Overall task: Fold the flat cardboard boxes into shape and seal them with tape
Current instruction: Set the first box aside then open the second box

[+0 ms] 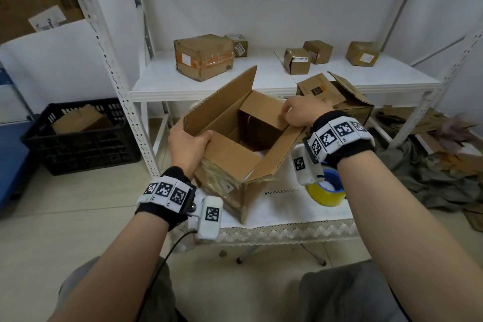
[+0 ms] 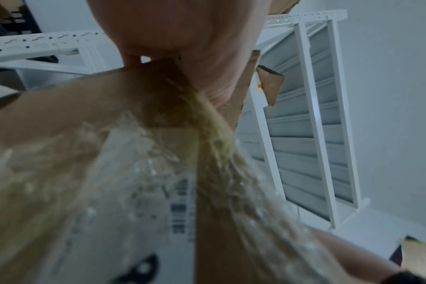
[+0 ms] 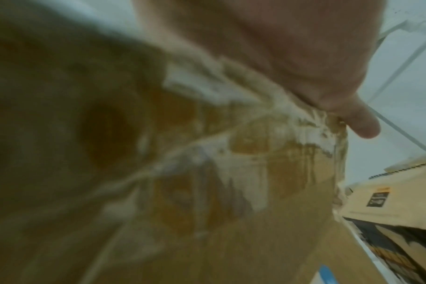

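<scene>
- Location: the cardboard box (image 1: 235, 154) stands open-topped on the small cloth-covered table (image 1: 287, 217), centre of the head view, with all 4 top flaps unfolded. The tape roll (image 1: 325, 191) lies on the same table at about 4 o'clock from the box, near it.
- Risk 1: the tall flap at 11 o'clock stands free; if the short flaps are pressed in unevenly, the walls are likely to skew and the seam would not meet.
- Risk 2: old crinkled tape covers the near corner (seen in the left wrist view), so a grip there could slip and new tape may bond poorly.
- Risk 3: the box overhangs the table's near-left side; a hard push could tip it off.
- Left hand (image 1: 187, 146): at 9 o'clock of the box, thumb over the near short flap, fingers wrapped behind the wall, grasping it.
- Right hand (image 1: 298, 112): at 2 o'clock, fingers curled, pinching the far short flap's edge.
</scene>
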Tool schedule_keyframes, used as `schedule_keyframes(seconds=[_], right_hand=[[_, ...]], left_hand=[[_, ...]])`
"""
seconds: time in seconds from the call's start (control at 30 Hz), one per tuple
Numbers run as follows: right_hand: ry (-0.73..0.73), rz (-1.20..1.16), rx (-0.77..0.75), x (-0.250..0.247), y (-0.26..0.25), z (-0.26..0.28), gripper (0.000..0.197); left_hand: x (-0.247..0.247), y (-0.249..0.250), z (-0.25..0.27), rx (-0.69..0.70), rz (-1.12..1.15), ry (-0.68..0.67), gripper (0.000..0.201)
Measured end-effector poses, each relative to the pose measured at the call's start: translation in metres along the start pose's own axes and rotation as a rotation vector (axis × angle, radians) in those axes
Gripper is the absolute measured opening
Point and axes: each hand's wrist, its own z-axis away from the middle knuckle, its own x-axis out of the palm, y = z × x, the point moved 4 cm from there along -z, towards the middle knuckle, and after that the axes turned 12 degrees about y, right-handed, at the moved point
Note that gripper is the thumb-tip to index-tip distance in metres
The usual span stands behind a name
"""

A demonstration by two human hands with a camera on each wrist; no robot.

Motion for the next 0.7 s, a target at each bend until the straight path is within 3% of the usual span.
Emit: schedule_keyframes(seconds=[0.1,0.17,0.23,0.33,0.4,0.43,0.53,0.63,0.7], right_hand=[[0.022,0.039,0.008,-0.003,-0.007,0.003,0.034],[0.150,-0.086,0.043,-0.001,-0.006,0.003,0.031],[0.393,-0.403,0.093,0.002,0.000,0.005,0.023],[0.837,-1.149,0.244,0.001,0.010,0.016,0.020],[1.058,-1.371,0.356,-0.002,0.009,0.025,0.018],[1.099,-1.395,0.356,-0.004,0.003,0.028,0.019],[0.993,-1.371,0.187,-0.005,-0.015,0.020,0.020],[0.656,-1.255,0.054,0.010,-0.030,0.008,0.028],[0.501,-0.977,-0.001,0.031,-0.037,0.007,0.039]], left_hand=[[0.001,-0.003,-0.001,-0.002,-0.059,-0.060,0.042],[0.000,-0.005,-0.002,-0.013,-0.064,-0.082,0.041],[-0.001,-0.005,-0.002,-0.018,-0.061,-0.098,0.041],[-0.003,-0.006,-0.002,0.002,-0.063,-0.115,0.044],[-0.003,-0.006,-0.001,0.006,-0.066,-0.127,0.042],[-0.004,-0.007,-0.001,0.006,-0.066,-0.128,0.042],[-0.006,-0.007,-0.003,0.000,-0.059,-0.122,0.044],[-0.006,-0.007,-0.003,0.006,-0.060,-0.135,0.042],[-0.004,-0.007,-0.002,0.039,-0.072,-0.155,0.039]])
